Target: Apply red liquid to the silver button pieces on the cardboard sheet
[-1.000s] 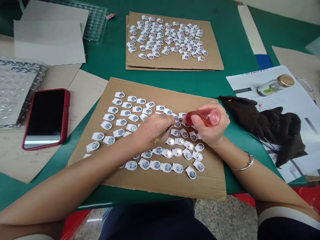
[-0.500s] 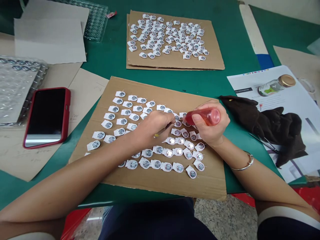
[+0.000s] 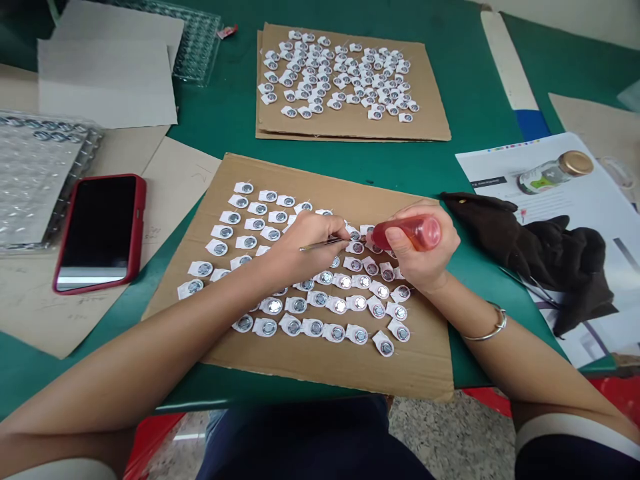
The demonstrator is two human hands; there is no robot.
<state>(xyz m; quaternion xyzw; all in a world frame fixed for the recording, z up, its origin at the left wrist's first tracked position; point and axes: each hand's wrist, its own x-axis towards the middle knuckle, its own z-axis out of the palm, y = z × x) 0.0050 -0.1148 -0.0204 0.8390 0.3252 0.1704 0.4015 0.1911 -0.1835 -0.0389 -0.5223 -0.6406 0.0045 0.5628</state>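
Observation:
My left hand (image 3: 313, 243) is closed around slim metal tweezers (image 3: 317, 246), whose tip lies among the small parts at the board's right. My right hand (image 3: 425, 250) grips a red squeeze bottle (image 3: 407, 233), tilted with its nozzle pointing left, close to the left fingertips. Under both hands lies a brown cardboard sheet (image 3: 425, 373). Rows of round silver pieces on white tabs (image 3: 313, 327) cover it. My left hand and forearm hide some of them, and exactly what the tweezers tip and nozzle touch is too small to tell.
Behind is a cardboard stack (image 3: 435, 120) with similar pieces. A red-cased phone (image 3: 100, 230) and clear plastic trays (image 3: 40, 180) lie left. Dark gloves (image 3: 560, 253), a glass jar (image 3: 553, 173) and printed paper (image 3: 595, 267) are right. The green table's front edge (image 3: 225, 399) is near me.
My left hand has shifted and turned slightly, bringing the tweezers from a steep slant to nearly level. The right hand and bottle stay almost still. The view has shifted slightly.

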